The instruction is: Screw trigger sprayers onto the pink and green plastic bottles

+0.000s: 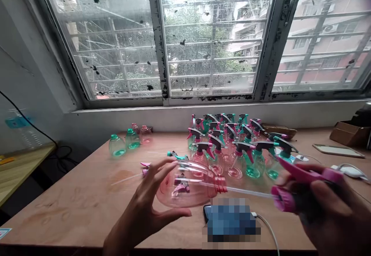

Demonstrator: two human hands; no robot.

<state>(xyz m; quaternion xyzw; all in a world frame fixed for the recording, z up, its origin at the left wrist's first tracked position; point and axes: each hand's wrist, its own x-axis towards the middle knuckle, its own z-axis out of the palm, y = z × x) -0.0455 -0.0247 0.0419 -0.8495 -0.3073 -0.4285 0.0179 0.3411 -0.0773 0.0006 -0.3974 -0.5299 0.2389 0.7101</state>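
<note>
My left hand (145, 205) grips a clear pink plastic bottle (188, 184) lying on its side, neck to the right. My right hand (327, 209) is closed round a pink and black spray trigger head (301, 182). Its thin clear dip tube (249, 192) runs left into the bottle's neck. Both are held above the wooden table (72, 205). Behind them stands a cluster of several finished pink and green spray bottles (232, 144).
Three capless bottles, green and pink (129, 140), stand at the back left. Loose trigger heads (174, 155) lie mid-table. A phone (228, 217) with a white cable lies near the front edge. A cardboard box (350, 132) and a flat tablet (337, 150) are at the right.
</note>
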